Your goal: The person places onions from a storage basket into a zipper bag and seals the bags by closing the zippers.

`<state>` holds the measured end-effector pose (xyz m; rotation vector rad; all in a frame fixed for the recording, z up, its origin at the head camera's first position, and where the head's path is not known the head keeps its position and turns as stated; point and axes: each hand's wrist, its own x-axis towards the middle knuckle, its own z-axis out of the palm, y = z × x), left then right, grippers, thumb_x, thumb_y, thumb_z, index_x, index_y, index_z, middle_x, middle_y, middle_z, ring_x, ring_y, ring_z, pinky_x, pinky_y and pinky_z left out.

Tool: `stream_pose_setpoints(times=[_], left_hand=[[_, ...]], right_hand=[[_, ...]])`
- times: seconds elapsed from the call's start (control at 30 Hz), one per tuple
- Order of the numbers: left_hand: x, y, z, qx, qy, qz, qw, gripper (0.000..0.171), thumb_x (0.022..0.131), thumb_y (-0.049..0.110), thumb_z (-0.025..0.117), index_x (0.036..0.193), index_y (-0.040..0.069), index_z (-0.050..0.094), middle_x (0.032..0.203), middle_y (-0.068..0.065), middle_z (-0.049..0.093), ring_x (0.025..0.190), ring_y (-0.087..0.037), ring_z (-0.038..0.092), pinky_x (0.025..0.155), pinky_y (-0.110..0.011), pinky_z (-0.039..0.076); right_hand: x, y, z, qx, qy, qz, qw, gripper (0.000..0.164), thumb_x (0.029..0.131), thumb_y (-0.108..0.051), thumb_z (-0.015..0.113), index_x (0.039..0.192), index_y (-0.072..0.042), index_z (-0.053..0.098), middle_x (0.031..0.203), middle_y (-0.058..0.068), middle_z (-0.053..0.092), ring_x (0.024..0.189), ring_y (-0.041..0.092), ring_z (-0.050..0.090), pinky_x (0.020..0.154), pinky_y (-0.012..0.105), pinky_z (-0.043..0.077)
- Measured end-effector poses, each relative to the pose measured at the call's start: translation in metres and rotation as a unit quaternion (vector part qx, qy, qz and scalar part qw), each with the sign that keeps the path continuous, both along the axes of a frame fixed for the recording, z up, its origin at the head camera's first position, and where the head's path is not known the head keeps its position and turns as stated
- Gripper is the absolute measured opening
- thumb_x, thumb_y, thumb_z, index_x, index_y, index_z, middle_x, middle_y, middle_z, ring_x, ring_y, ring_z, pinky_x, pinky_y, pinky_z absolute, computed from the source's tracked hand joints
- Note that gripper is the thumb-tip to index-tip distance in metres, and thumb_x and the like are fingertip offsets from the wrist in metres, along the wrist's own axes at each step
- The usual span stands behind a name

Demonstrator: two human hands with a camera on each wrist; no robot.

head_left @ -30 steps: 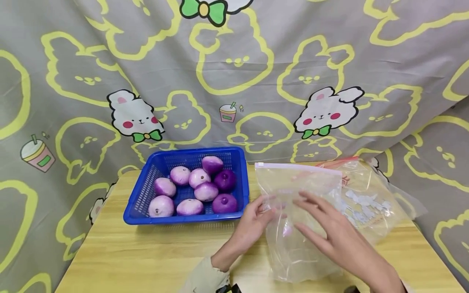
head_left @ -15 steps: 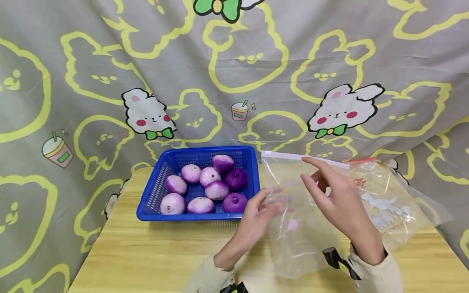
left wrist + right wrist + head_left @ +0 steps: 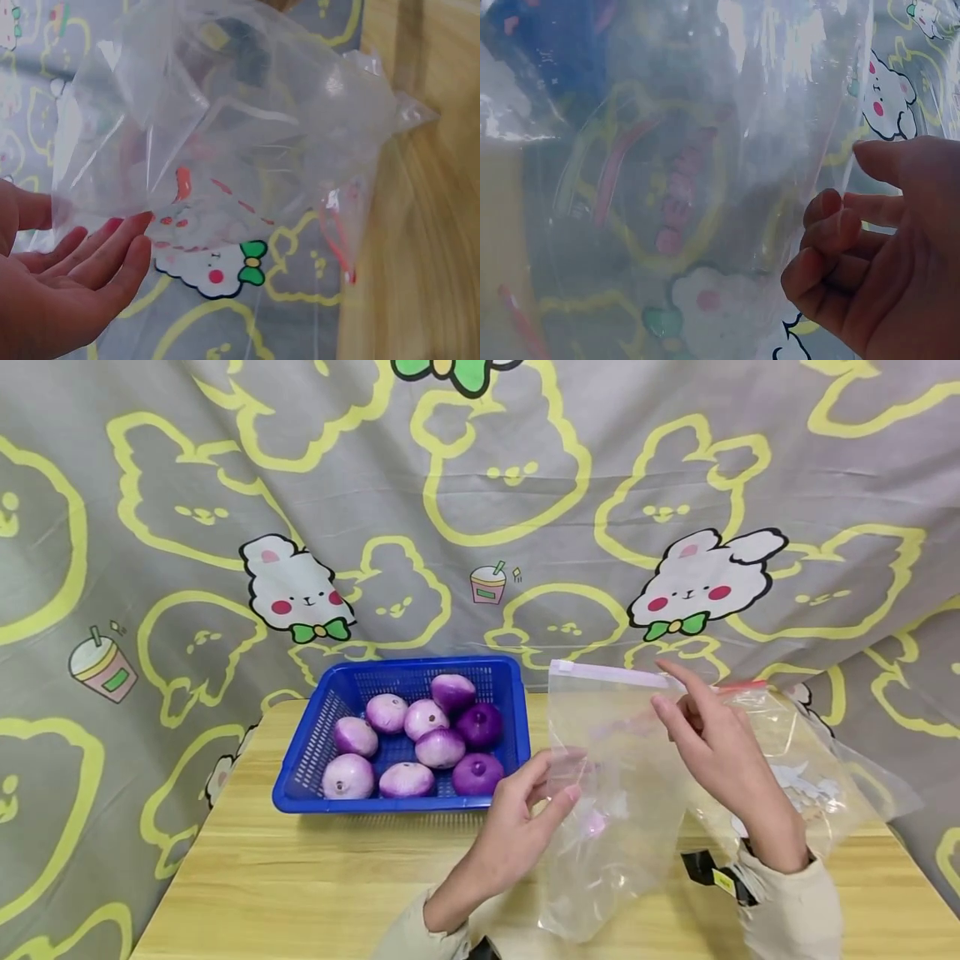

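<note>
1. Sleeves (image 3: pixel 795 902) pale, at the near edge; black gear with a yellow label (image 3: pixel 722 882) at the right wrist.
2. Left hand (image 3: pixel 517 818): grip pinching the zip bag (image 3: pixel 626 793) at its left edge, thumb in front, fingers behind the film.
3. Zip bag: clear, upright above the tabletop (image 3: pixel 360 877), right of the basket. Pale zip strip (image 3: pixel 615 672) along its top, slider at the left end.
4. Right hand (image 3: pixel 723 752): at the right end of the strip, thumb and index spread apart, other fingers curled. Can't tell if this grip has hold of the film.
5. Basket (image 3: pixel 375 804): blue, nine purple-and-white onions (image 3: pixel 439 748) inside.
6. Second bag (image 3: pixel 780 727): clear, red top edge, behind the right hand; pale patches on it, partly hidden.
7. Curtain (image 3: pixel 540 552): grey, yellow outlines, white rabbit heads, green bows.
</note>
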<state>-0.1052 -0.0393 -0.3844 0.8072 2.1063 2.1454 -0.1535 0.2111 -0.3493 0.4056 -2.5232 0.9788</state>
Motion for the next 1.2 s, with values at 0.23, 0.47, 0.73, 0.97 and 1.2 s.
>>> stream_pose_setpoints(times=[0.23, 0.47, 0.73, 0.97, 1.2], left_hand=[[0.003, -0.007, 0.01, 0.094, -0.044, -0.099, 0.9896, 0.036, 0.102, 0.007, 0.053, 0.137, 0.0, 0.051, 0.133, -0.024, 0.059, 0.115, -0.025, 0.064, 0.097, -0.035, 0.052], [-0.005, -0.018, 0.022, 0.274, -0.153, -0.223, 0.9229, 0.045, 0.11, 0.026, 0.028, 0.141, -0.002, 0.044, 0.139, -0.03, 0.052, 0.129, -0.043, 0.051, 0.104, -0.047, 0.046], [-0.01, -0.034, 0.024, 0.341, -0.22, -0.233, 0.8836, 0.056, 0.11, 0.038, 0.018, 0.146, -0.001, 0.039, 0.141, -0.024, 0.053, 0.134, -0.044, 0.046, 0.104, -0.044, 0.046], [-0.014, -0.034, 0.019, 0.332, -0.24, -0.221, 0.8853, 0.056, 0.11, 0.038, 0.023, 0.143, -0.003, 0.042, 0.139, -0.026, 0.053, 0.13, -0.042, 0.051, 0.102, -0.043, 0.048], [-0.018, -0.024, 0.01, 0.272, -0.251, -0.165, 0.9143, 0.039, 0.109, 0.035, 0.034, 0.126, 0.007, 0.054, 0.117, -0.009, 0.064, 0.107, -0.023, 0.063, 0.086, -0.034, 0.054]], right_hand=[[-0.002, 0.011, -0.001, -0.111, -0.001, 0.015, 0.994, 0.017, 0.104, -0.018, 0.052, 0.107, -0.005, 0.062, 0.062, 0.003, 0.052, 0.048, 0.015, 0.048, 0.044, 0.025, 0.037], [0.011, 0.028, 0.011, -0.331, 0.041, 0.042, 0.942, 0.021, 0.101, -0.003, 0.053, 0.087, 0.012, 0.057, 0.065, 0.008, 0.057, 0.054, 0.015, 0.053, 0.052, 0.021, 0.047], [0.028, 0.01, 0.029, -0.331, 0.017, 0.229, 0.915, 0.019, 0.086, 0.025, 0.053, 0.103, 0.018, 0.061, 0.075, 0.015, 0.063, 0.064, 0.019, 0.061, 0.063, 0.021, 0.051], [0.033, -0.03, 0.035, -0.094, 0.024, 0.231, 0.968, 0.037, 0.087, 0.016, 0.062, 0.114, -0.01, 0.067, 0.082, -0.008, 0.066, 0.073, 0.007, 0.062, 0.073, 0.017, 0.051], [0.036, -0.056, 0.02, -0.039, 0.034, 0.242, 0.969, 0.037, 0.088, 0.007, 0.068, 0.11, -0.023, 0.069, 0.095, -0.016, 0.069, 0.085, 0.005, 0.066, 0.078, 0.018, 0.05]])
